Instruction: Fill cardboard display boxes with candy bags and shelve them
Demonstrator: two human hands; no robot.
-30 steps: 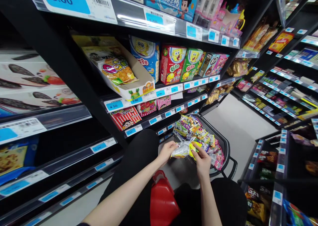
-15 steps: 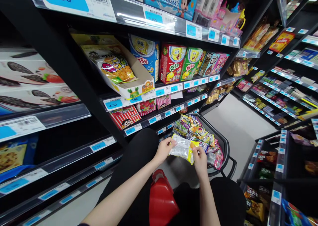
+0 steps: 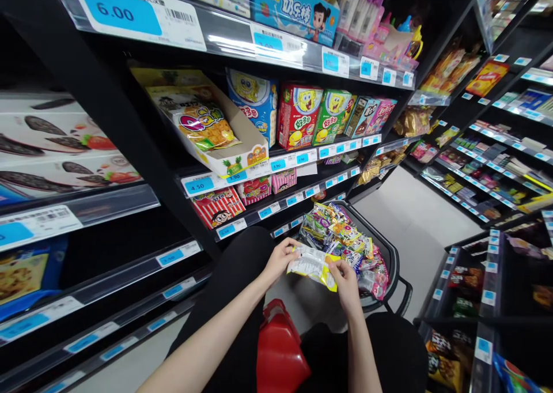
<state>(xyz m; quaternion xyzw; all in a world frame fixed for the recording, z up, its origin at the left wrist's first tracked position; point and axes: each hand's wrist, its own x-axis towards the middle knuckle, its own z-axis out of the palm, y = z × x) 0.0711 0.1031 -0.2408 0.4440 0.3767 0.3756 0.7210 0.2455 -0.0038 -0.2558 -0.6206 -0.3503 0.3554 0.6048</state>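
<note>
Between my hands is a small silver-and-yellow snack bag [image 3: 311, 263], its printed silver side facing up. My left hand [image 3: 281, 261] pinches the bag's left end. My right hand [image 3: 344, 279] grips the yellow right end, thumb on top. Just beyond the bag stands a dark shopping basket [image 3: 394, 254], heaped with colourful snack bags [image 3: 345, 231]. The underside of the held bag and some fingertips are hidden.
A shelf on the left bears an open carton [image 3: 254, 158] of snack bags and red [image 3: 300, 116] and green boxes [image 3: 332, 117]. A red plastic object [image 3: 280, 347] sits between my knees. Grey floor [image 3: 401, 208] runs beyond the basket; more shelves [image 3: 488, 278] stand on the right.
Both hands have shifted slightly left and down with the snack bag, which is now tilted flatter. The view has moved a little; the basket and shelves stay as they were.
</note>
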